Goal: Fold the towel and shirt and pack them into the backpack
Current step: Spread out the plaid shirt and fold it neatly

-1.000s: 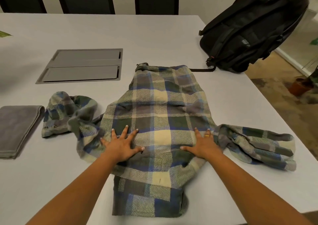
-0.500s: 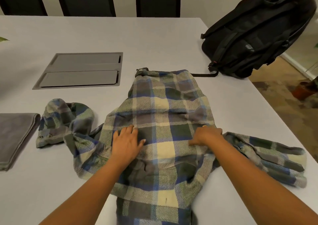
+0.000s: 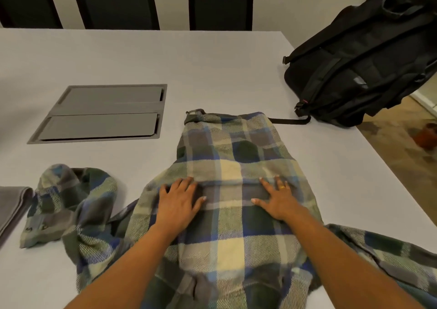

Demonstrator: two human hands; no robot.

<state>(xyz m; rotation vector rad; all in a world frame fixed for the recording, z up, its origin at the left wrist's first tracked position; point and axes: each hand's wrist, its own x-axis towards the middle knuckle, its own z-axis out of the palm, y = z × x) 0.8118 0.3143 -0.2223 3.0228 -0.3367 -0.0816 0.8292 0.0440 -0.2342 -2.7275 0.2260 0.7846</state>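
As smoothing moves upward, desk [image 3: 212, 67] carries: backpack [image 3: 359, 67], far right; shirt [image 3: 231, 157], centre, spread, sleeves loose; towel [image 3: 11, 204], left edge; left grip [image 3: 178, 202] and right grip [image 3: 277, 199], released, flat, farther up the shirt than a second ago. Folding seems next.

The plaid shirt [image 3: 231, 162], checked in blue, green, cream and grey, lies spread on the desk [image 3: 165, 56] at near centre. One sleeve is crumpled in a heap at the left, and the other trails off to the near right. The grey towel [image 3: 11, 202] lies folded at the left edge, just beside the crumpled sleeve. The black backpack [image 3: 359, 67] lies at the desk's far right edge, with a strap reaching toward the shirt.
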